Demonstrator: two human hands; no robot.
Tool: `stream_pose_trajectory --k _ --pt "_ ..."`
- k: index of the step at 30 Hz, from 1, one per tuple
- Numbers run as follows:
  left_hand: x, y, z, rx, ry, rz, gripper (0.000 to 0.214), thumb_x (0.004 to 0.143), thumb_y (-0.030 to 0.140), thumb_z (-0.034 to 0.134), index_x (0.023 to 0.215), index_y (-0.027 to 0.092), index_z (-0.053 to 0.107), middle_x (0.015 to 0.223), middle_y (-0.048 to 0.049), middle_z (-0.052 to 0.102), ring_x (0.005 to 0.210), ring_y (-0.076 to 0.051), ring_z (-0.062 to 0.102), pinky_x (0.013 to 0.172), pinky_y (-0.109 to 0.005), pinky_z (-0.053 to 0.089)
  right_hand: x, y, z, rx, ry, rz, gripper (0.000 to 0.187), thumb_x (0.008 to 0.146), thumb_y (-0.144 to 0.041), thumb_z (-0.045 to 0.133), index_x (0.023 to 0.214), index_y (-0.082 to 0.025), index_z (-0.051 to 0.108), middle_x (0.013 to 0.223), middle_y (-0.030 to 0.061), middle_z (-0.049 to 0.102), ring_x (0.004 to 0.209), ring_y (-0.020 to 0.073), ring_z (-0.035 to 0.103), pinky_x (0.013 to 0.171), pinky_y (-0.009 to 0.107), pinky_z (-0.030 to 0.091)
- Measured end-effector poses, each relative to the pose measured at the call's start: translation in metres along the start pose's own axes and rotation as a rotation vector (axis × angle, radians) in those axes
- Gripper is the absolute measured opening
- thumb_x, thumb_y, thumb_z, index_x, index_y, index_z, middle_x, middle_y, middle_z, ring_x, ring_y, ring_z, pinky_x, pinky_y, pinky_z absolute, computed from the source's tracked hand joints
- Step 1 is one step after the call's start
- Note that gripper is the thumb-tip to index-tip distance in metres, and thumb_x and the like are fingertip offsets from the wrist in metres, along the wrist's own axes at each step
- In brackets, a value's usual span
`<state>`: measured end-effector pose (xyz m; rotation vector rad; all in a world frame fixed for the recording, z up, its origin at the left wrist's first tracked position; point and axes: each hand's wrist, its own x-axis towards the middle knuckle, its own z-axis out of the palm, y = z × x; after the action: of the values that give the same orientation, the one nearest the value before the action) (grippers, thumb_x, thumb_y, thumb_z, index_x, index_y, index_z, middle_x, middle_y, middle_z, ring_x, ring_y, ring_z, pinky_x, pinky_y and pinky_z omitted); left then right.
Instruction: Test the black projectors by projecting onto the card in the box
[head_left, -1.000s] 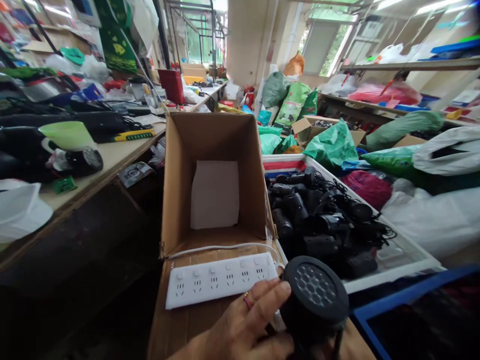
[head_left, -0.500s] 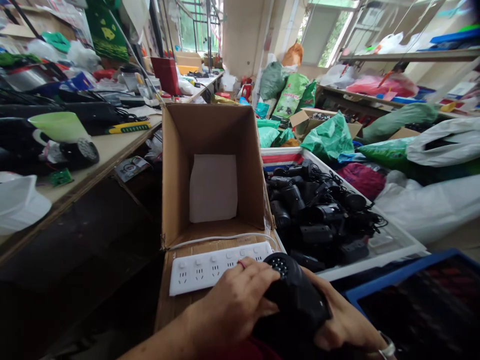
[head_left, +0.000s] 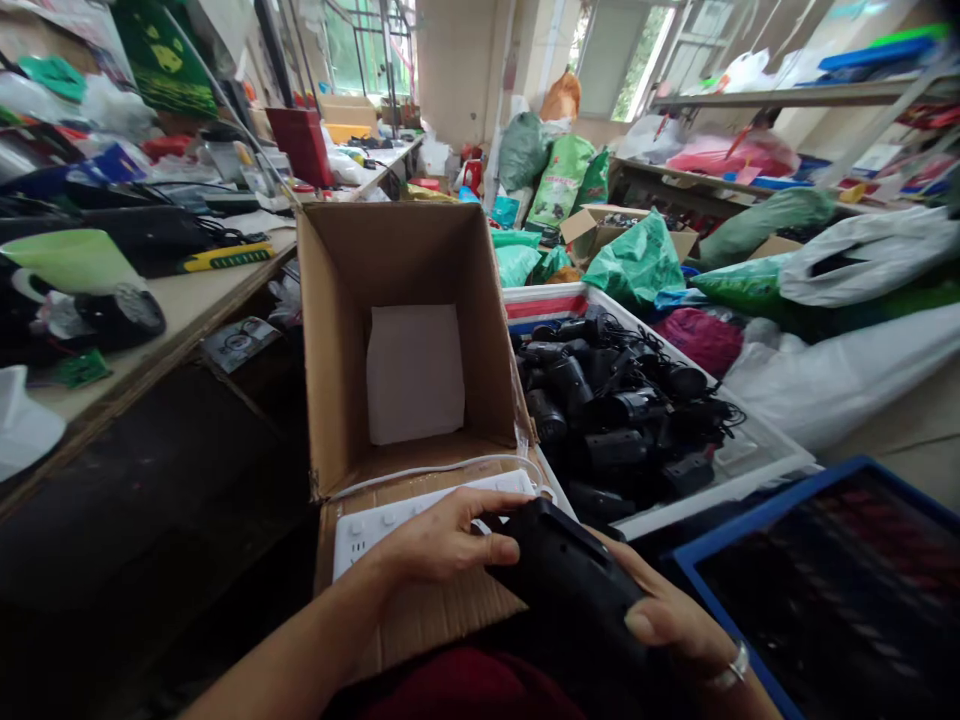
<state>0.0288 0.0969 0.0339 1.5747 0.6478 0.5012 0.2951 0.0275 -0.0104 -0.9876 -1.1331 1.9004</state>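
In front of the cardboard box (head_left: 328, 350), the right hand (head_left: 667, 622) clasps the black device (head_left: 571, 572) and the left hand (head_left: 442, 537) pinches its end. A firm right grip should keep it steady.

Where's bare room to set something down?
Bare cardboard shows between the left hand, the held device and the red cloth, though it is narrow. The bench has bare space at its front edge between the yellow tool and green circuit board. Crowded: the white-rimmed tray, heaped with black devices.
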Motion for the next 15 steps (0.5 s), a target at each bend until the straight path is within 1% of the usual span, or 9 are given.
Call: stream_pose_trajectory --k 1,3,5,8,10,12,13,14,15 --pt "-0.001 -0.001 0.002 -0.007 0.009 -0.008 0.048 0.078 0.03 0.064 0.124 0.019 0.059 0.123 -0.0089 0.064 0.111 -0.029 0.057 0.097 -0.041 0.042 -0.002 0.002 0.003 0.054 0.04 -0.025 0.08 0.059 -0.049 0.076 0.132 -0.027 0.051 0.134 0.0081 0.054 0.122 0.0341 0.047 0.103 0.049 0.031" --pt "-0.003 -0.006 0.009 0.0 0.065 -0.046 0.044 0.079 0.027 0.062 0.122 0.022 0.061 0.12 -0.008 0.066 0.109 -0.029 0.059 0.096 -0.043 0.043 -0.005 0.003 0.013 0.137 0.094 -0.068 0.078 0.06 -0.046 0.075 0.132 -0.024 0.051 0.135 0.0099 0.053 0.122 0.0343 0.048 0.103 0.049 0.031" --pt "-0.004 -0.014 0.014 0.018 0.149 -0.067 0.042 0.08 0.034 0.062 0.121 0.024 0.062 0.126 -0.0078 0.063 0.115 -0.031 0.056 0.1 -0.046 0.041 -0.007 0.0 0.021 0.171 0.144 -0.097 0.074 0.059 -0.042 0.074 0.127 -0.022 0.055 0.13 0.0102 0.057 0.118 0.0341 0.05 0.101 0.048 0.033" --pt "0.002 -0.025 0.021 -0.04 0.119 -0.089 0.043 0.081 0.047 0.061 0.119 0.028 0.063 0.124 -0.007 0.064 0.116 -0.032 0.055 0.102 -0.048 0.04 -0.019 -0.009 0.022 0.12 0.223 -0.103 0.07 0.055 -0.039 0.074 0.122 -0.02 0.06 0.12 0.0094 0.063 0.112 0.0331 0.054 0.097 0.046 0.036" --pt "0.008 -0.028 0.026 -0.14 0.05 -0.103 0.049 0.081 0.05 0.061 0.127 0.033 0.055 0.126 -0.0051 0.062 0.117 -0.031 0.055 0.103 -0.047 0.041 -0.042 -0.021 0.019 0.048 0.32 -0.11 0.068 0.056 -0.038 0.074 0.12 -0.019 0.062 0.118 0.0095 0.065 0.107 0.0321 0.057 0.094 0.045 0.039" --pt "0.012 -0.028 0.03 -0.222 -0.007 -0.099 0.058 0.08 0.05 0.063 0.134 0.037 0.046 0.133 -0.003 0.057 0.119 -0.029 0.054 0.103 -0.044 0.042 -0.078 -0.038 0.015 -0.003 0.482 -0.149 0.067 0.058 -0.042 0.073 0.12 -0.021 0.061 0.118 0.0097 0.065 0.104 0.0322 0.059 0.091 0.046 0.043" --pt "0.013 -0.027 0.031 -0.243 -0.014 -0.097 0.061 0.078 0.051 0.065 0.134 0.039 0.045 0.136 -0.0025 0.054 0.12 -0.028 0.053 0.102 -0.042 0.043 -0.099 -0.048 0.011 -0.012 0.596 -0.198 0.066 0.06 -0.045 0.072 0.121 -0.023 0.059 0.12 0.0096 0.064 0.104 0.033 0.06 0.09 0.047 0.044" --pt "0.015 -0.026 0.032 -0.249 0.001 -0.096 0.062 0.075 0.051 0.068 0.132 0.038 0.047 0.137 -0.0028 0.053 0.119 -0.028 0.053 0.1 -0.041 0.045 -0.12 -0.059 0.004 -0.045 0.714 -0.24 0.068 0.059 -0.05 0.072 0.121 -0.025 0.059 0.117 0.0097 0.065 0.099 0.0336 0.062 0.085 0.048 0.047" --pt "0.016 -0.025 0.032 -0.243 0.023 -0.104 0.061 0.073 0.052 0.07 0.129 0.037 0.051 0.137 -0.0039 0.053 0.117 -0.029 0.055 0.099 -0.04 0.047 -0.14 -0.07 -0.007 -0.123 0.89 -0.282 0.067 0.059 -0.053 0.071 0.119 -0.027 0.059 0.111 0.0095 0.068 0.091 0.0326 0.065 0.079 0.048 0.049"
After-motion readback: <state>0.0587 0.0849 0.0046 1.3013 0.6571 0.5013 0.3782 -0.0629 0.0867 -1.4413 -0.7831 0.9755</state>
